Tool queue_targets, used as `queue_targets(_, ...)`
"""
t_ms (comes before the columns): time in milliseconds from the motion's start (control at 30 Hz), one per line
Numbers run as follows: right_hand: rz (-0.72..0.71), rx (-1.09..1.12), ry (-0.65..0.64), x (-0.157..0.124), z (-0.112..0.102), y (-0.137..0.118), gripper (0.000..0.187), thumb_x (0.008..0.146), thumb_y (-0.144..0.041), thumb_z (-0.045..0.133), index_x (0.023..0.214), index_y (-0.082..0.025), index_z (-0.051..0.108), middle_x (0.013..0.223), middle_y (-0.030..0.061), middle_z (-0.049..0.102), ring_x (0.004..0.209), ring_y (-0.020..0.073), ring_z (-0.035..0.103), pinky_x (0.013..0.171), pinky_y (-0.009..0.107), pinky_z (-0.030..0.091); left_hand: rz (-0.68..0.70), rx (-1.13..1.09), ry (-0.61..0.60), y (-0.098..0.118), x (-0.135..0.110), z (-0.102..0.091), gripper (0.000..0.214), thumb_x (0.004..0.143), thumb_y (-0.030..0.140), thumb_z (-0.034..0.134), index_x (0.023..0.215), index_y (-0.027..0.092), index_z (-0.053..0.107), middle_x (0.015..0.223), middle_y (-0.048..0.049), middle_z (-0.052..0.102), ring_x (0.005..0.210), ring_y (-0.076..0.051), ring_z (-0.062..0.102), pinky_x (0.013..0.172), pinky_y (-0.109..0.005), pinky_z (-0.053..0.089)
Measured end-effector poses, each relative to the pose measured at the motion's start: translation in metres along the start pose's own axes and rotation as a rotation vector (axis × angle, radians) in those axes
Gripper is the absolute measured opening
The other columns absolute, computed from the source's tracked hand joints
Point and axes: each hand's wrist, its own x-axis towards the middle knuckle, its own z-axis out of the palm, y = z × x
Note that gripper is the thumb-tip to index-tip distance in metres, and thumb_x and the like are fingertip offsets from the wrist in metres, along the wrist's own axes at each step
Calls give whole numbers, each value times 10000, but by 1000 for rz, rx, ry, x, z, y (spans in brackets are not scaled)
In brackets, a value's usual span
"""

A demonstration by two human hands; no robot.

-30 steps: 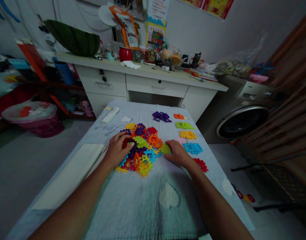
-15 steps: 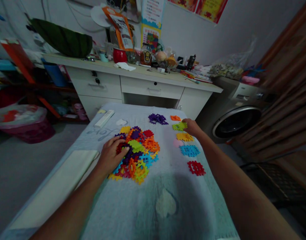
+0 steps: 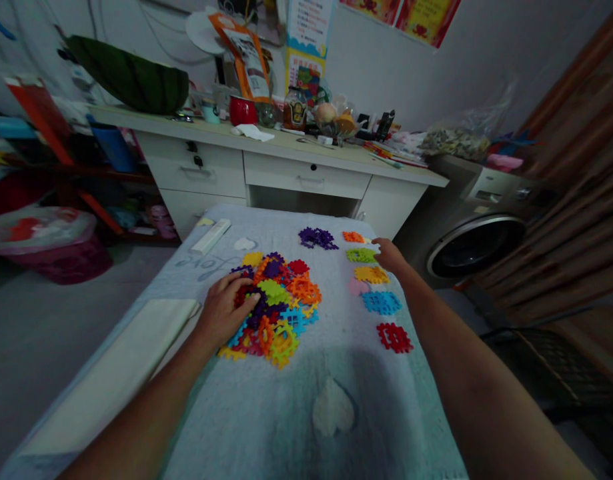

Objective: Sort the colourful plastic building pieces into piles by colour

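Note:
My left hand [image 3: 227,308] lies over the left side of a mixed pile of plastic gear-shaped building pieces [image 3: 273,291], fingers spread and touching them. The pile holds purple, orange, red, green, yellow and blue pieces. At the table's right edge, my right hand [image 3: 389,256] is open, just right of the green pieces [image 3: 361,255], with nothing visible in its fingers. Sorted groups run down that side: orange pieces [image 3: 353,237] behind the green, then yellow pieces [image 3: 371,275], blue pieces [image 3: 382,303] and red pieces [image 3: 395,337] nearer me. Purple pieces [image 3: 317,238] form another group farther back.
A cloth [image 3: 331,407] with heart prints covers the table. A white strip-like object [image 3: 211,237] lies at its back left. Beyond stands a cluttered white desk [image 3: 306,179], with a washing machine [image 3: 476,227] to the right and a pink bin [image 3: 61,257] at the left.
My right hand has let go of the green pieces and drawn slightly right, leaving them lying flat. My left hand stays on the pile. The view has shifted slightly.

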Motion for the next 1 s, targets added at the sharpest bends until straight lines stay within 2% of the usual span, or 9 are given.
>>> queue_targets(100,-31,93,80,-15,-6,-19,407,764,-61,583,1162,-144,606,1243,151,578,997,204,627,909,362,496,-2,-3,3,2,0,-1,412,848,518,510,1079,202,640,1269,-114,539,1230,-313,482,1072,-519,368)
queue_targets(167,-94,187,68,-32,-7,-43,367,793,-115,594,1158,-155,607,1213,134,605,980,199,630,885,360,505,-3,-10,7,3,0,-1,418,851,516,509,1090,197,634,1273,-114,529,1227,-306,486,1072,-506,373)
queue_targets(333,-427,365,-239,-91,9,-115,285,831,-177,601,1115,-180,626,1042,64,682,885,159,641,803,308,513,8,33,47,7,-1,-4,395,861,485,509,1096,191,628,1278,-116,512,1236,-302,476,1073,-491,375)
queue_targets(433,-580,277,-266,-117,29,-141,328,808,-187,651,1136,-182,629,1133,93,655,1042,203,602,936,362,463,18,64,73,10,-3,-6,380,865,473,511,1104,200,625,1288,-116,498,1237,-299,471,1073,-490,374)
queue_targets(500,-586,209,-215,-125,43,-149,398,799,-217,675,1189,-175,607,1197,120,621,1125,237,557,996,398,418,19,65,74,11,-4,-7,369,869,470,512,1107,210,622,1287,-108,495,1239,-293,472,1077,-484,373)
queue_targets(600,-510,186,-133,-126,60,-152,513,810,-299,678,1286,-163,543,1298,149,565,1198,271,505,1027,433,382,7,49,63,12,-5,-7,380,875,477,503,1120,209,615,1290,-104,491,1247,-289,473,1088,-478,369)
queue_targets(700,-452,219,-101,-124,70,-153,489,824,-273,652,1288,-167,540,1296,141,580,1198,268,509,1033,436,366,-24,33,40,12,-4,-6,411,874,489,493,1127,187,615,1298,-124,484,1254,-301,470,1085,-486,376)
queue_targets(833,-432,262,-86,-123,74,-153,469,805,-220,658,1260,-166,558,1263,127,606,1171,252,524,1023,419,368,-39,12,6,11,-3,-3,429,871,492,485,1123,173,622,1293,-134,490,1254,-308,476,1090,-488,378)
queue_targets(1000,-459,254,-118,-125,69,-149,561,785,-290,697,1308,-186,525,1308,120,569,1219,275,472,1028,442,348,-37,3,-6,10,-1,-2,421,866,497,489,1109,183,629,1291,-120,501,1238,-299,493,1091,-480,381)
